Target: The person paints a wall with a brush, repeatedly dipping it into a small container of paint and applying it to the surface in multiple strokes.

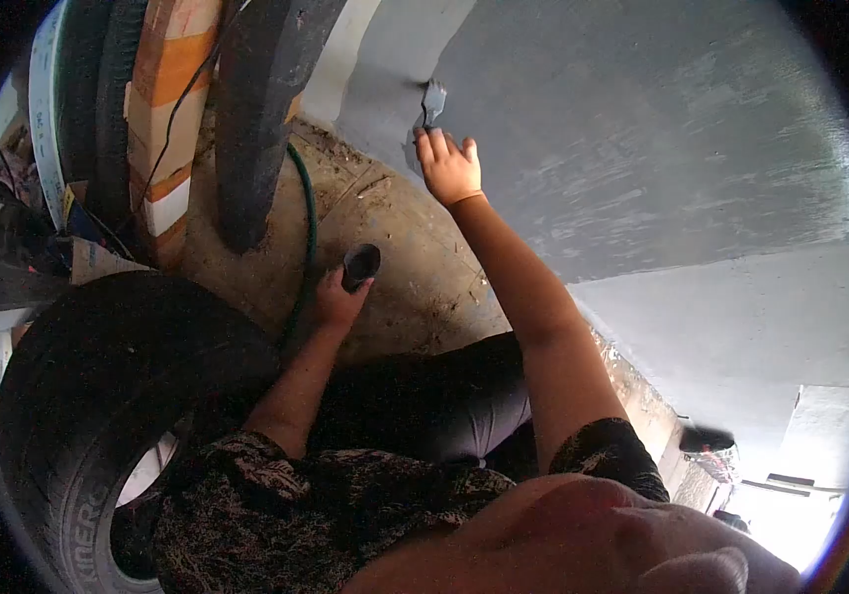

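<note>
Against the wall (pixel 622 129), my right hand (pixel 449 166) grips a paintbrush (pixel 433 104), its bristles on the surface near the border between dark grey paint and a lighter band. Dark grey covers much of the wall, with streaky patches on the right side. My left hand (pixel 341 302) is closed around a small dark cup (pixel 362 262), held above the floor with its opening facing up. What the cup contains is too dark to make out.
A big black tire (pixel 128 346) stands beside my left arm. Further tires and a tall cardboard piece (pixel 172 109) lean at the upper left. A green hose (pixel 309 203) runs across the dirty floor (pixel 405 287). The lower wall is pale grey.
</note>
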Demonstrator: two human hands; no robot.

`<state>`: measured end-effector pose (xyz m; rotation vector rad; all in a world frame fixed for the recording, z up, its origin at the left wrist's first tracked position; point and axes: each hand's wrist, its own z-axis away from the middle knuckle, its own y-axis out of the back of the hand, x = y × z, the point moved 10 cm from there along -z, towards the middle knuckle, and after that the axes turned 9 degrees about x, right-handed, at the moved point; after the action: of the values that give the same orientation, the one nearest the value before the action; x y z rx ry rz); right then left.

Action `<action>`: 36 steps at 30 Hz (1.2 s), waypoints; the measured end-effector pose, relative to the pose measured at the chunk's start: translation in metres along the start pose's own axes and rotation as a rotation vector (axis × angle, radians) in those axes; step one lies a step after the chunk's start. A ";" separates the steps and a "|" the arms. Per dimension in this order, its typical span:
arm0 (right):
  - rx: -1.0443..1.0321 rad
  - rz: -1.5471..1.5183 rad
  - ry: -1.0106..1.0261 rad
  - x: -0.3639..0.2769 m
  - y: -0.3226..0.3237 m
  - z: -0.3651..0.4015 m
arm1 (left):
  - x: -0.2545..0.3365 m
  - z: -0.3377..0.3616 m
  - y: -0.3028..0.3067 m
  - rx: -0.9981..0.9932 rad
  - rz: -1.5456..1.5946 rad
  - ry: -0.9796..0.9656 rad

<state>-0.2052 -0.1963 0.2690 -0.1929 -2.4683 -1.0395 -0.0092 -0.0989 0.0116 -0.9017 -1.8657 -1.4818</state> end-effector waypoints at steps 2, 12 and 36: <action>0.000 -0.015 0.006 -0.009 0.002 0.004 | 0.001 0.000 0.008 0.038 -0.016 -0.024; 0.221 -0.008 -0.197 0.036 0.033 -0.003 | 0.029 -0.004 0.017 -0.033 -0.017 0.023; 0.070 -0.001 -0.064 -0.002 -0.013 0.018 | 0.022 -0.006 0.014 -0.036 -0.084 -0.004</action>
<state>-0.2142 -0.1924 0.2485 -0.2060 -2.5581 -0.9597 -0.0112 -0.0999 0.0383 -0.8531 -1.9060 -1.5698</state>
